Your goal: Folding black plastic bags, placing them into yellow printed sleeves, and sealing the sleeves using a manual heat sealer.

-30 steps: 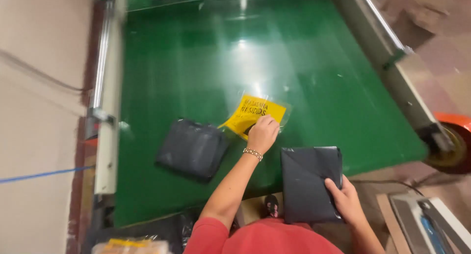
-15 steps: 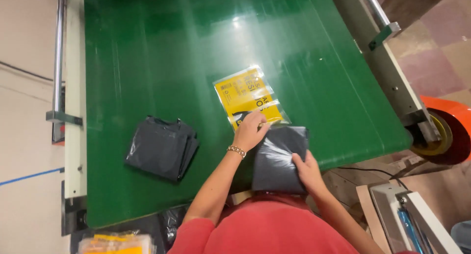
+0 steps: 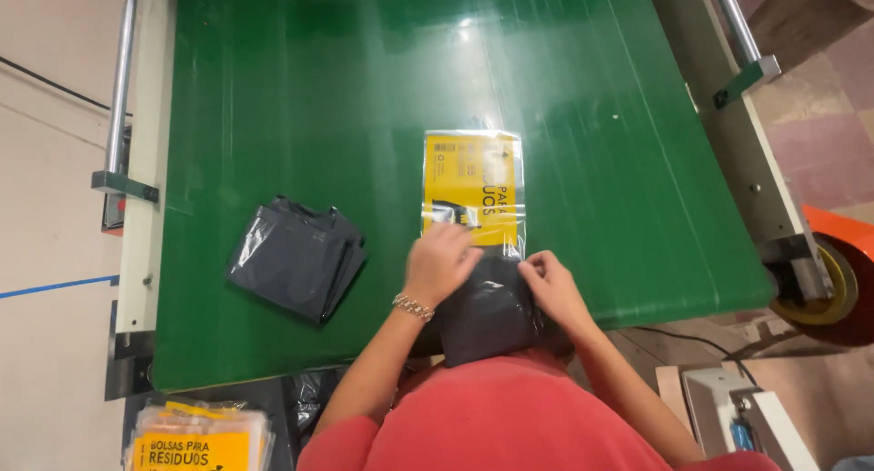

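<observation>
Both hands bent inward: left hand (image 3: 442,262) flat on folded black bags (image 3: 487,312), right hand (image 3: 553,284) pinching sleeve (image 3: 473,191).

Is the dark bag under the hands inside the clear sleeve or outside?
Partly in: the dark bag has its far end in the clear sleeve; the rest sticks out.

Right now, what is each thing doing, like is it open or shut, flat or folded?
Clear packet with yellow label: flat on the belt, near end open.
Dark folded bag: folded, its far end at the packet's opening.
Second dark bag: folded, lying loose on the belt.
Green belt: can't tell if it moves.
Left hand: pressing on the packet's opening.
Right hand: pinching the packet's edge.
</observation>
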